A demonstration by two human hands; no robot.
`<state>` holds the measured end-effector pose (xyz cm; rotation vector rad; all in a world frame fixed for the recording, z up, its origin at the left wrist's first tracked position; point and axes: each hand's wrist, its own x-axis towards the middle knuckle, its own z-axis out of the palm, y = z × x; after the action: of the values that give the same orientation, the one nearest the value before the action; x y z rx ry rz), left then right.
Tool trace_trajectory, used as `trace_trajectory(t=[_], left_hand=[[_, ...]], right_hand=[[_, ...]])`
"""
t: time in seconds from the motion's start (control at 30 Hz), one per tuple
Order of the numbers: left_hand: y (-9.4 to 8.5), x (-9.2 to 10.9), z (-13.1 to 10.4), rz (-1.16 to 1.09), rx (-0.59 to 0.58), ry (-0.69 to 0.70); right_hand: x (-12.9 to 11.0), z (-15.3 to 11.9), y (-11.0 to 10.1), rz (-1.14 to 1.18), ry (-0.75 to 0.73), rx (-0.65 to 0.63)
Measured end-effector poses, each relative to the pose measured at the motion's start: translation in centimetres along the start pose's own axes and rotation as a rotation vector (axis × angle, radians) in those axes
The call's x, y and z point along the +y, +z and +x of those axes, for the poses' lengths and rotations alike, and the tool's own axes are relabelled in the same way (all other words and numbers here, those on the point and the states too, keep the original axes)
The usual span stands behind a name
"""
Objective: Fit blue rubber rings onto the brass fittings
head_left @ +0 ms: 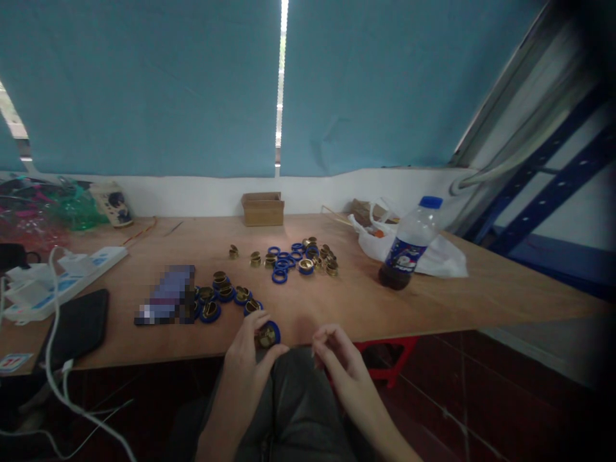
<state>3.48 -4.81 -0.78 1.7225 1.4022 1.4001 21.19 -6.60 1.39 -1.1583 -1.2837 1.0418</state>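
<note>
A hand could pass over the tabletop (353, 295) between the blue rings (280, 276) at centre and the upright bottle (408, 247) right of centre. The bottle and white bag (447, 256) block the way farther right. Left of centre, blue-rimmed brass pieces (210, 312) and a phone (169, 292) obstruct low sideways passage; a cardboard box (264, 210) stands behind the rings.
</note>
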Motion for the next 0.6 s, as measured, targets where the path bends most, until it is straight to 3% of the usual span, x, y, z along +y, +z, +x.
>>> trace_trajectory(t=[0.23,0.33,0.43,0.6], left_hand=[[1.1,-0.9,0.2,0.033,-0.059,0.047],[1.8,-1.1,0.3,0.036,0.039,0.073],[2.1,-1.0,0.6,0.101,0.207,0.086],[1.9,-0.7,0.6,0.136,0.368,0.071]], right_hand=[[1.4,0.0,-0.2,-0.209,-0.150,0.004],[1.1,1.1,-1.2,-0.385,-0.219,0.022],[0.2,4.1,-2.6,-0.681,-0.232,0.017],[-0.5,11.1,-3.7,-0.808,-0.226,-0.098]])
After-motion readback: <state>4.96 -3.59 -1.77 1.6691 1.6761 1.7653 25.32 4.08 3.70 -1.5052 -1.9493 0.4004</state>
